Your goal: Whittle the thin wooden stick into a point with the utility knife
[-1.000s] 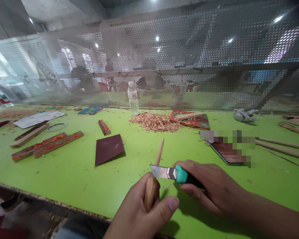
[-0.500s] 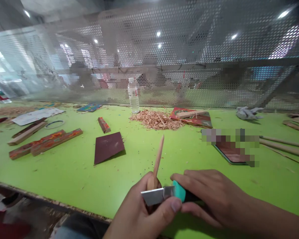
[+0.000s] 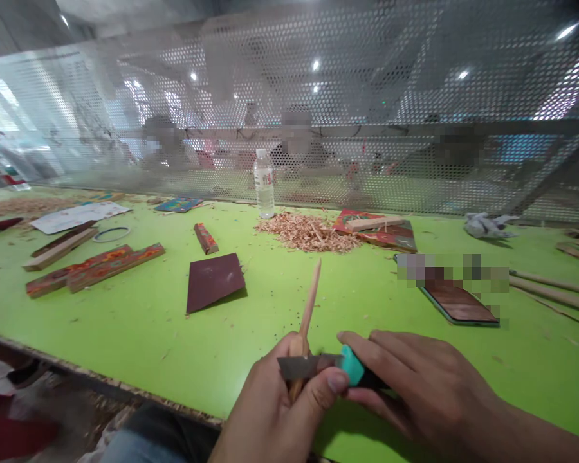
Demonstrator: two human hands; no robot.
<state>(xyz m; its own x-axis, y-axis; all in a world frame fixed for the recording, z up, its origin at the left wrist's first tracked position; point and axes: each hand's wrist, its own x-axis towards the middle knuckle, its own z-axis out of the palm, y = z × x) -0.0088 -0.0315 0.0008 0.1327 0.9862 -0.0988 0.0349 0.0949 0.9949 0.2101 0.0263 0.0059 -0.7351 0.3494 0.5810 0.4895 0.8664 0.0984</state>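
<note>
My left hand (image 3: 275, 408) is closed around a carved wooden stick (image 3: 311, 302). Its slim, pointed end sticks up and away from me, and a thicker part shows at the fingers. My right hand (image 3: 415, 379) grips a utility knife (image 3: 351, 366) with a teal and black handle. The knife's wide blade (image 3: 302, 367) lies across the thicker wood, pointing left. My left thumb presses near the base of the blade. The lower end of the wood is mostly hidden in my left hand.
Wood shavings (image 3: 309, 233) are heaped by a water bottle (image 3: 265, 186). Dark sandpaper (image 3: 216, 283) lies left of centre, painted wood strips (image 3: 116, 267) farther left. A phone (image 3: 463, 305) and wooden sticks (image 3: 560, 292) are on the right. A perforated screen (image 3: 367, 96) stands behind.
The blade has tilted, so its face now looks dark instead of bright, and it sits slightly higher on the wood. The whole view has shifted a little. Both hands keep their holds.
</note>
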